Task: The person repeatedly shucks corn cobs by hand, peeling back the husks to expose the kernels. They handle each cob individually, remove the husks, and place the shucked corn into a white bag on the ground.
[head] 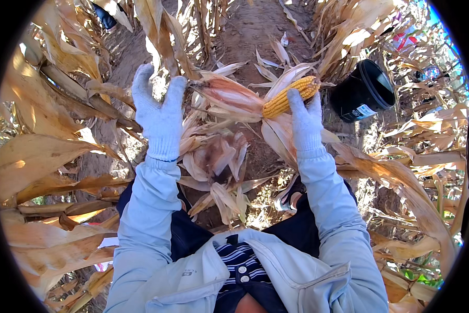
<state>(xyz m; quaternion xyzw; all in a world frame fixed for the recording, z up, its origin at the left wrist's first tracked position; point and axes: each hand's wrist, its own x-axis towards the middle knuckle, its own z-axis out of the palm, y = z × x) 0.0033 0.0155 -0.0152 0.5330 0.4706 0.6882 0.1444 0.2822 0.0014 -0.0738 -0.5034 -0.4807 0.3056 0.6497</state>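
A yellow ear of corn (282, 102) lies bare of its husk in front of me, tilted up to the right. My right hand (307, 124), in a white knit glove, grips the ear near its right end. Peeled dry husk leaves (232, 94) spread from the lower end of the ear, one bundle reaching left to a dark, shrivelled tip. Beside that tip is my left hand (158, 111), also gloved, with thumb and fingers apart and nothing held. Whether the thumb touches the tip I cannot tell.
A black plastic bucket (351, 96) with a label leans on its side to the right. Loose husks (222, 156) cover the soil between my legs. Dry corn stalks and leaves (42, 164) crowd both sides. A dirt strip (254, 35) runs ahead.
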